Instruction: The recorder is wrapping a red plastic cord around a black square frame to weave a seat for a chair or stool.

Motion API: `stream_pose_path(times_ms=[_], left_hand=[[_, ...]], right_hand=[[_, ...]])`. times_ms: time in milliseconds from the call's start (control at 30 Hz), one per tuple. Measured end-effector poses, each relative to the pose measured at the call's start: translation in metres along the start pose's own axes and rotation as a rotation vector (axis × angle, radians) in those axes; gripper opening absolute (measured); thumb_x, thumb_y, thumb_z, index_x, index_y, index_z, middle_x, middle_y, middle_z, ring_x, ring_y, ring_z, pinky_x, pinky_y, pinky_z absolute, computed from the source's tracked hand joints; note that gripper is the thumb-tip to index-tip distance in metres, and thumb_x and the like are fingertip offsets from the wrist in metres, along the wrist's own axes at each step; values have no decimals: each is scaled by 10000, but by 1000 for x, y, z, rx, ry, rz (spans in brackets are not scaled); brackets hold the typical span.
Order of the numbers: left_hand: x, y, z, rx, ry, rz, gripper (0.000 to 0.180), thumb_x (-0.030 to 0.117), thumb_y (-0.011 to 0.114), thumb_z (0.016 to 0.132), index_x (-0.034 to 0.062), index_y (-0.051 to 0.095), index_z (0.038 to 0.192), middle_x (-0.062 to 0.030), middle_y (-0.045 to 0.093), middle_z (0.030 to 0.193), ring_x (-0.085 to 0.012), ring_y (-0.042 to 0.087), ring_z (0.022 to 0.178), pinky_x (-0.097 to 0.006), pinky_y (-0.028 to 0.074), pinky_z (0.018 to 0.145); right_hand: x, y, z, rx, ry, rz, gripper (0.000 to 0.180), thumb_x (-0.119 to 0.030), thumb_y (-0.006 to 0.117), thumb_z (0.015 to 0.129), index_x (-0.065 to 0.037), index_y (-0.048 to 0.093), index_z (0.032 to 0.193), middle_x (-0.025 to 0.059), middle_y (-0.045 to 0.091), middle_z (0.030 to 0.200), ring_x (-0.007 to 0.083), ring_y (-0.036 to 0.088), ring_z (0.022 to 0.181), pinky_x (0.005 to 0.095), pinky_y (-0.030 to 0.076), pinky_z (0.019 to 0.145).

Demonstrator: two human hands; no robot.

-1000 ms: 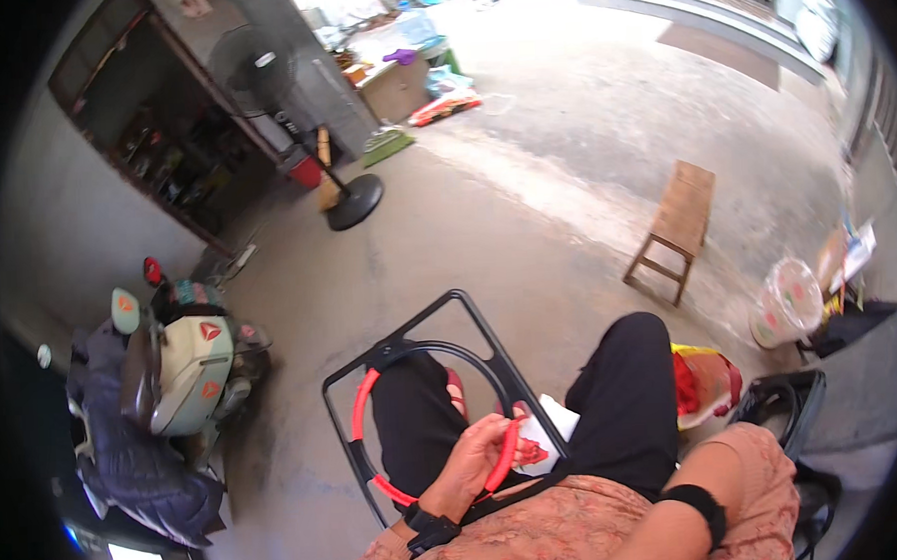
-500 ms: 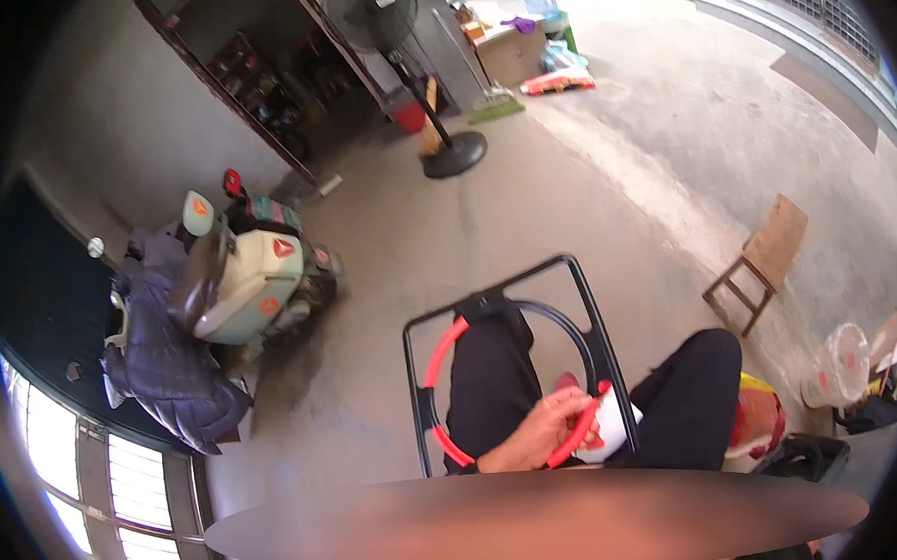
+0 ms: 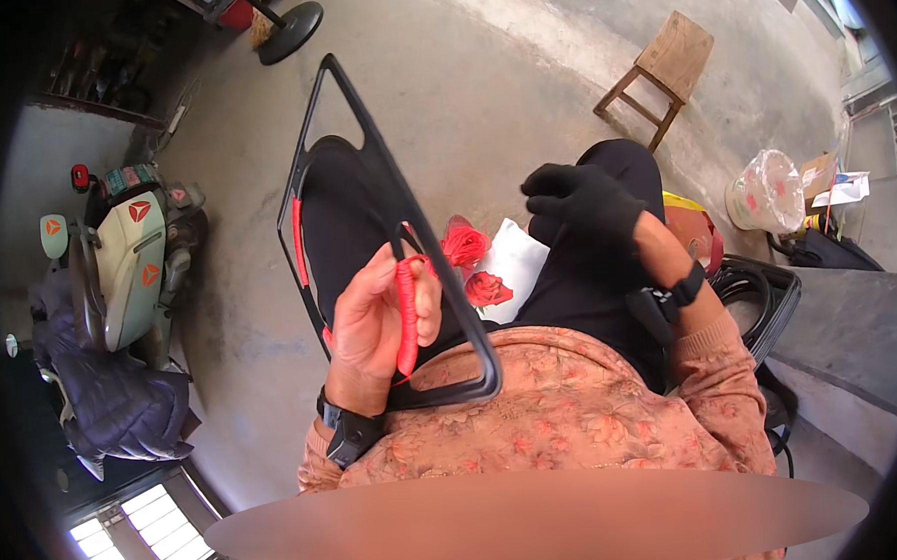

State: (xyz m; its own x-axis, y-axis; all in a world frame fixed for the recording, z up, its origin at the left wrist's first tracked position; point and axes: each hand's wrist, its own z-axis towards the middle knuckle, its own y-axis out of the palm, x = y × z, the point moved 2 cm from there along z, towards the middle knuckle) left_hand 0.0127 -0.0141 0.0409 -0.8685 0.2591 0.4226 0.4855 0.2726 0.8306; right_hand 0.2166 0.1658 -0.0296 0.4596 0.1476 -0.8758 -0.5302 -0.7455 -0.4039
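My left hand (image 3: 375, 318) is bare and grips a black plastic frame (image 3: 361, 114) where a red cord-wrapped ring section (image 3: 407, 312) runs through my fingers. The frame stands tilted up off my lap, its far end pointing away from me. My right hand (image 3: 583, 202), in a black glove, hovers over my right knee with fingers curled and nothing visible in it. Between my legs lie two red fabric roses (image 3: 467, 247) and a white sheet (image 3: 518, 262).
A green and white scooter (image 3: 127, 254) with a dark jacket (image 3: 108, 395) stands at left. A wooden stool (image 3: 664, 65) stands far right, a fan base (image 3: 292, 27) at top. A clear bag (image 3: 765, 191) and black frames (image 3: 764, 291) lie right of me.
The frame has been lifted and tilted up toward me. My left hand now grips the red-wrapped section higher up, and my gloved right hand has come up into view over my knee.
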Motion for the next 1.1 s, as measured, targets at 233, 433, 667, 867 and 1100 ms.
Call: stream_pose_path(times_ms=[233,433,667,867,1100], left_hand=[[1,12,-10,-167,87,-8,192,225,473,915,33,465,922,-137,511,642,-228,495,506,-313,389,398],[9,10,-6,-89,112,8,224,241,445,940,29,475,870,-84,463,619,-197,446,510,-309,406,427],[-7,-26,25,254,133,216,171,244,542,909,73,549,911,-97,599,731,-187,563,593,-295,471,531],[-31,-27,36,174,42,216,134,169,524,929,37,537,919,-134,623,757,-186,598,580,-285,507,530],[-39,-27,38,143,-13,217,137,152,523,932,17,545,924,-151,644,821,-174,619,617,-275,522,560]], right_hand=[[-47,83,12,-257,-590,-262,551,-247,728,654,-94,578,1161,155,603,1089,299,570,1032,356,443,901],[-38,78,2,-415,-84,171,348,-254,604,820,-88,603,1126,120,635,993,211,605,920,335,469,780],[-11,-14,-52,-193,-360,418,279,6,542,844,18,558,1123,101,599,1047,201,584,954,289,449,851],[48,-50,-78,8,93,356,304,-91,597,836,-1,563,1124,50,606,1020,147,570,953,284,453,847],[121,-70,-29,387,18,1091,280,-279,548,924,-44,569,1075,66,611,993,181,584,917,332,471,846]])
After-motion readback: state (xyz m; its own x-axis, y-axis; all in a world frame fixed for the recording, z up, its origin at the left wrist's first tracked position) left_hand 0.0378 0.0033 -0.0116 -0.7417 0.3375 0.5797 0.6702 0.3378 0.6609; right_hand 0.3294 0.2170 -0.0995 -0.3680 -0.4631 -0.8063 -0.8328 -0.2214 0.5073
